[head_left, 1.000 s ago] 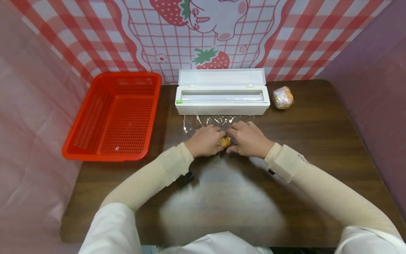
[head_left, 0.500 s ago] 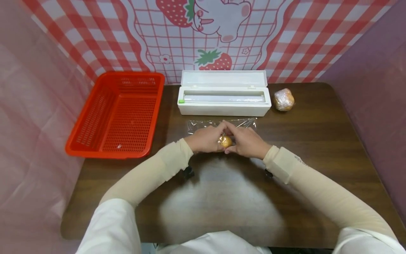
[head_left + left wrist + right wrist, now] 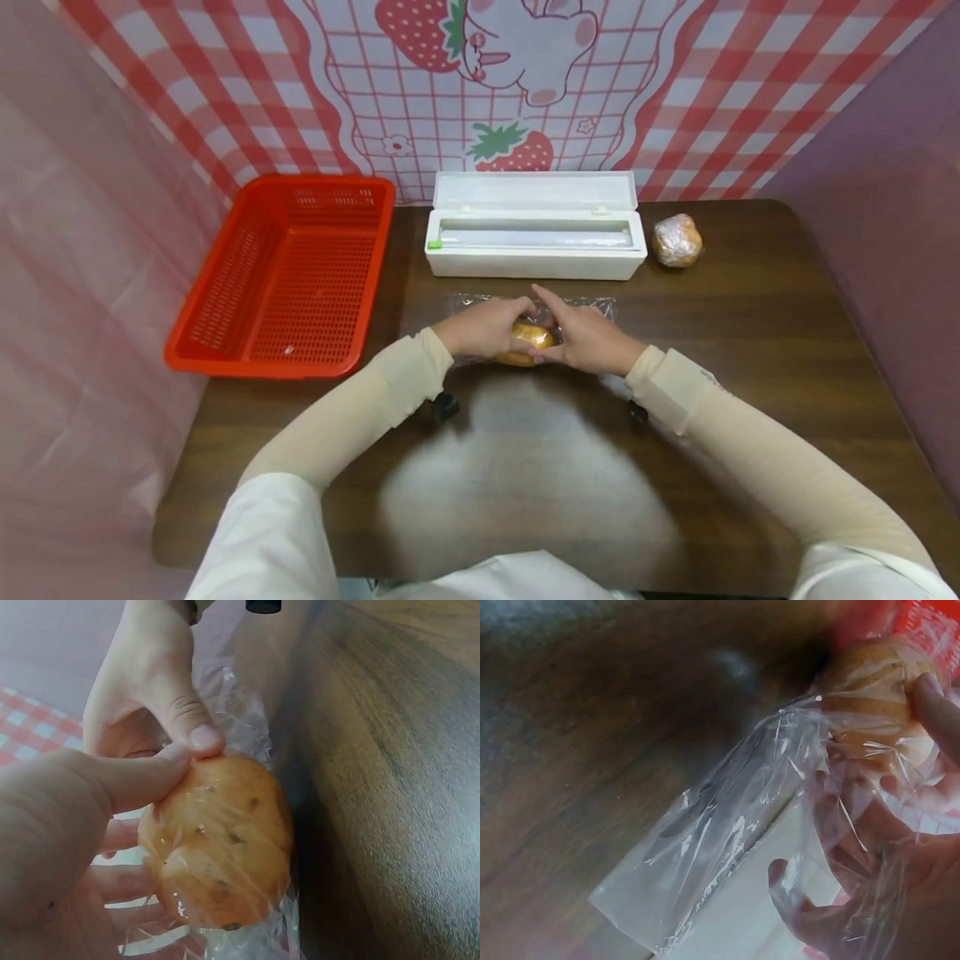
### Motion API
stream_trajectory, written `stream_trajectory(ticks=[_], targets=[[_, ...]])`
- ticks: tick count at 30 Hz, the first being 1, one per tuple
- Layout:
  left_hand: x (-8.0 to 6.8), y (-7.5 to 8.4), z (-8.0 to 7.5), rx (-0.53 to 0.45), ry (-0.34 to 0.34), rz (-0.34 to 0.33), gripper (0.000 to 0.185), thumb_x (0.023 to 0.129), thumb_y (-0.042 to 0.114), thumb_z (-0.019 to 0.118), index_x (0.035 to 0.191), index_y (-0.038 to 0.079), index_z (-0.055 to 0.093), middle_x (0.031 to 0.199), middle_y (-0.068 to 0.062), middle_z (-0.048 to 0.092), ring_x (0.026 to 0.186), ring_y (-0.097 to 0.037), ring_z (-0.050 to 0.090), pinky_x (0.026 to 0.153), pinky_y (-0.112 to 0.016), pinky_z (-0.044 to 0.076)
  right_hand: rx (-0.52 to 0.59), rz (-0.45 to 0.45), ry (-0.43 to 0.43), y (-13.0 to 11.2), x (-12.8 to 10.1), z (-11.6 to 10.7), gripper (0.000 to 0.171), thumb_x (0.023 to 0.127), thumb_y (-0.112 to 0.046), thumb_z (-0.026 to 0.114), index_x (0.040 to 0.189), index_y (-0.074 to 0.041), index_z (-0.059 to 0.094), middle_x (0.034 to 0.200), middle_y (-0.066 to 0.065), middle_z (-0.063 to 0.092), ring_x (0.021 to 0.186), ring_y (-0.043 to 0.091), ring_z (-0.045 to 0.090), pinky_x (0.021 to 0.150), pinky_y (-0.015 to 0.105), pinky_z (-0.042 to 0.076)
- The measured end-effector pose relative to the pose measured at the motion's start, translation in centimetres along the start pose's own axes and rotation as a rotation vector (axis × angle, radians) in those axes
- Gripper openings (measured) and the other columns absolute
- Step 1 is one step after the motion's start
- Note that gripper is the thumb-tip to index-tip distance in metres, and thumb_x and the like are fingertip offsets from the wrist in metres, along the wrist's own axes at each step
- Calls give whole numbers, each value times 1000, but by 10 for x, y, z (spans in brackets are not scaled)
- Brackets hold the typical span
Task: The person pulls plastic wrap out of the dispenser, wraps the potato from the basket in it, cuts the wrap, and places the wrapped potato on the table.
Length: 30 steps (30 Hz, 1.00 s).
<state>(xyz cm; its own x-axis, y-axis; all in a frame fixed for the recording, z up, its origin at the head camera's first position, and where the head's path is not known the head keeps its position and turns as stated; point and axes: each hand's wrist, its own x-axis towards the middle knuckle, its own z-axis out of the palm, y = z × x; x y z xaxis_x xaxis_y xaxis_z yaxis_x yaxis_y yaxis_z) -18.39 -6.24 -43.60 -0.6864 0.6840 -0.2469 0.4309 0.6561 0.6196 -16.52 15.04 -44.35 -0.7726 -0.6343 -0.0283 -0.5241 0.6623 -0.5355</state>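
Note:
A potato [image 3: 225,840] in clear cling film lies between both hands, brown with dark spots. My left hand [image 3: 483,327] holds it, thumb on top and fingers behind, as the left wrist view shows. My right hand [image 3: 592,337] meets it from the other side, its thumb [image 3: 201,733] touching the potato close to the left thumb. In the right wrist view loose cling film [image 3: 727,825] drapes over the spread right fingers [image 3: 791,900] and trails away from the potato. Part of the right grip is hidden behind film.
Behind the hands stands a white cling film dispenser [image 3: 536,265] with its lid up and a roll inside. To its right sits another wrapped potato [image 3: 677,241]. A red plastic basket [image 3: 281,367] stands at the left on the brown table [image 3: 765,350].
The hands have turned and spread a little around the potato, so more of it shows. The film behind them has drawn away from the dispenser towards me.

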Motion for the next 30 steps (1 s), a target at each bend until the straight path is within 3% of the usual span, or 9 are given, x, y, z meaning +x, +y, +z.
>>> stream_trajectory(ticks=[6, 11, 14, 17, 20, 24, 30], targets=[[-3, 6, -2, 175, 106, 21, 41, 94, 42, 71, 122, 14, 61, 114, -3, 63, 98, -17, 60, 85, -36, 52, 123, 59, -37, 8, 5, -6, 107, 81, -28, 87, 157, 3, 18, 104, 14, 74, 92, 27, 71, 84, 46, 56], [-2, 7, -2, 217, 157, 29, 34, 94, 43, 70, 113, 17, 61, 106, 0, 64, 91, -15, 60, 79, -36, 51, 147, 100, -66, 11, 10, -10, 105, 83, -30, 85, 158, 2, 19, 103, 14, 74, 89, 25, 71, 83, 47, 55], [-1, 6, -2, 216, 172, 26, 35, 92, 46, 70, 108, 17, 59, 100, 1, 65, 87, -16, 60, 76, -36, 51, 68, 100, -49, 10, 10, -9, 100, 85, -33, 83, 157, 1, 23, 112, 13, 72, 97, 28, 68, 86, 51, 52], [1, 4, -2, 214, 183, 17, 35, 92, 46, 70, 104, 15, 58, 94, 1, 64, 82, -16, 59, 72, -35, 49, -89, 96, 21, 4, 8, -7, 91, 85, -38, 82, 153, -3, 34, 125, 15, 64, 111, 36, 61, 93, 59, 44], [2, 2, -2, 216, 193, -1, 34, 93, 45, 70, 101, 15, 57, 89, 1, 64, 79, -17, 60, 70, -34, 48, -240, 70, 127, -5, 3, -3, 76, 82, -41, 84, 140, -4, 50, 129, 16, 58, 120, 40, 52, 96, 64, 39], [3, 0, -2, 211, 202, -17, 32, 94, 44, 70, 99, 15, 57, 87, 1, 65, 80, -17, 62, 71, -35, 49, -340, -14, 231, -14, -2, 6, 59, 79, -39, 86, 120, -5, 61, 125, 16, 59, 119, 39, 52, 97, 61, 39], [5, -1, -5, 189, 204, -21, 29, 96, 42, 68, 94, 15, 56, 83, 1, 63, 77, -17, 61, 70, -34, 48, -424, -63, 176, -11, -2, 24, 80, 76, -49, 86, 136, -4, 57, 134, 15, 58, 127, 34, 49, 103, 59, 35]])
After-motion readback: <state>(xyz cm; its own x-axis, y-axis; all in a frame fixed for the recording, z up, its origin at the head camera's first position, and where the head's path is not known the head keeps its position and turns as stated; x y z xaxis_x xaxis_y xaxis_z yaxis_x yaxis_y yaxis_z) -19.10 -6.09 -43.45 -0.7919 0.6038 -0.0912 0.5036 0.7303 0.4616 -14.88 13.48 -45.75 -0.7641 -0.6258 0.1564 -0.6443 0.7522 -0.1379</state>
